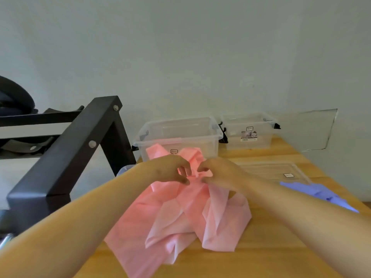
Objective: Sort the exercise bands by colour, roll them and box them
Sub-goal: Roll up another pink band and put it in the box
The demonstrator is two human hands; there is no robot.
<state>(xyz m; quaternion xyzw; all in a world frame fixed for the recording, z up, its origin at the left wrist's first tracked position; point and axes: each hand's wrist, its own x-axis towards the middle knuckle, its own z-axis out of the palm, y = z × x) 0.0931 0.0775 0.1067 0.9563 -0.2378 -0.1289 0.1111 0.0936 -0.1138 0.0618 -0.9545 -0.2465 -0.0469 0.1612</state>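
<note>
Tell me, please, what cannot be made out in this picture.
Head view:
- Pink band: one or several; folds overlap.
- Its far end: inside the near box or before it; left hand and right hand hide it.
- Far box label: too small, blurred.
- Purple band: near end behind the right forearm.

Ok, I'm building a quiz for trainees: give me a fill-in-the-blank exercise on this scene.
1. The left hand and the right hand pinch the pink band, heaped on the ___.
2. The blue band lies to the pink band's ___.
3. The near box and the far box both stand without a ___.
Missing: table; right; lid.
</note>
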